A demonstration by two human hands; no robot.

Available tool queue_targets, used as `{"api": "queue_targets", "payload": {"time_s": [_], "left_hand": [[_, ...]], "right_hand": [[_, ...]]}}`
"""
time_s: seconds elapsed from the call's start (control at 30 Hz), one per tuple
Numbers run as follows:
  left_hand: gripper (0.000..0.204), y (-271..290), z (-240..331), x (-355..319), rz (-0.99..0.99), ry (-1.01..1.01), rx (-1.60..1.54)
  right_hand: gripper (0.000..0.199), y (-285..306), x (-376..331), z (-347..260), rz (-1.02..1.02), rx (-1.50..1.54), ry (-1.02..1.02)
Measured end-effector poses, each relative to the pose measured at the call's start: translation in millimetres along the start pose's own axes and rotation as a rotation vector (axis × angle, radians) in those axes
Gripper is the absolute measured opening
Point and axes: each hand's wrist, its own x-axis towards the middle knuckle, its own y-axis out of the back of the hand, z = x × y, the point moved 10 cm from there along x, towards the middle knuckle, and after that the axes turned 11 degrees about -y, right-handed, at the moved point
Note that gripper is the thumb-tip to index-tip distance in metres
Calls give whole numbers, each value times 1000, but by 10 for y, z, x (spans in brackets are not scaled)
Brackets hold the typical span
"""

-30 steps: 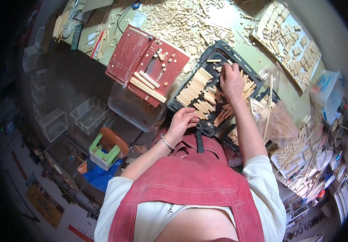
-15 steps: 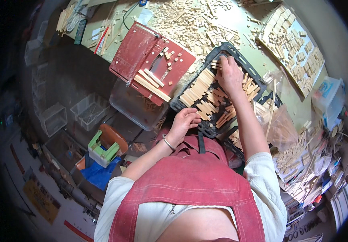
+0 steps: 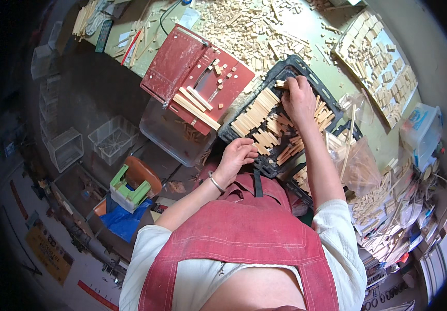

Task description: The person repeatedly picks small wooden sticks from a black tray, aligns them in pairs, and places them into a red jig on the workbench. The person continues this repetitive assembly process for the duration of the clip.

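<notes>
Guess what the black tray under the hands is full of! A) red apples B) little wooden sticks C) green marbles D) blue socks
B: the black tray holds rows of pale wooden sticks, and the right hand rests on some at its far end, while the left hand is at its near edge.

Right hand (image 3: 298, 97) down in the black tray (image 3: 306, 78), fingers on small wooden blocks (image 3: 258, 113); left hand (image 3: 238, 154) curled at the tray's near edge, bench (image 3: 316, 31) littered with offcuts.
</notes>
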Motion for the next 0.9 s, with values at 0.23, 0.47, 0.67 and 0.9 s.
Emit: {"api": "queue_targets", "payload": {"time_s": [0.23, 0.47, 0.67, 0.9], "left_hand": [[35, -19, 13, -17, 3, 3, -5], [38, -189, 415, 41, -50, -392, 30], [46, -754, 1217, -84, -168, -660, 38], [36, -757, 1202, -131, -171, -650, 130]], "right_hand": [[21, -198, 33, 111, -62, -8, 17], [21, 396, -471, -115, 62, 568, -113], [25, 612, -1022, -456, 63, 746, -261], [24, 536, -1203, -428, 54, 846, -355]]}}
